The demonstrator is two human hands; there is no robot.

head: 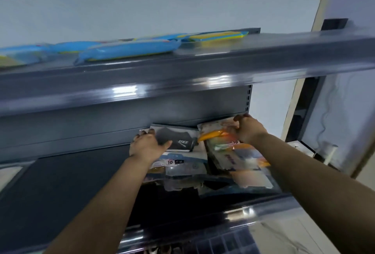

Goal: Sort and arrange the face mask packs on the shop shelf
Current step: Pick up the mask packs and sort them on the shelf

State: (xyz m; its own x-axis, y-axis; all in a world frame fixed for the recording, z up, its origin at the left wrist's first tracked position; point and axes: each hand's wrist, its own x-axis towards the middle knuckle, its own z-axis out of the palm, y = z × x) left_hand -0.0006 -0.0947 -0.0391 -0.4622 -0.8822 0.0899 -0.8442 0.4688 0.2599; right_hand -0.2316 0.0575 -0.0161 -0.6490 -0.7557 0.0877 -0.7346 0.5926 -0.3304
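Left fingers: the left hand [146, 146] lies on the left end of a dark grey face mask pack printed with a black mask and white lettering [176, 139]; its fingers [151, 132] curl over the pack's far left edge and the thumb presses on the pack's front, so it grips this pack.
Right fingers: the right hand [248, 129] grips the far end of a clear plastic mask pack with orange, green and red contents [218, 136]; its fingers [239, 118] curl over the pack's top edge.
Dark grey pack: tilted up against the back panel of the dark grey metal lower shelf [67, 172], just left of the colourful pack and touching it at its right edge.
Colourful pack: near the right rear corner of the lower shelf, leaning over more packs.
Other packs: a clear pack with a white label marked 10 [183, 165] lies flat in front of the dark grey pack; a pale pack with blue lettering [235, 159] lies under the colourful one; further blurred packs lie toward the shelf's front edge.
Upper shelf: a grey metal upper shelf [223, 63] carries long blue plastic packs [129, 49] in a row and a yellow and blue pack [219, 35] toward its right end.
Surroundings: pale wall [162, 0] behind; a white cable [324, 119] hangs at the right.
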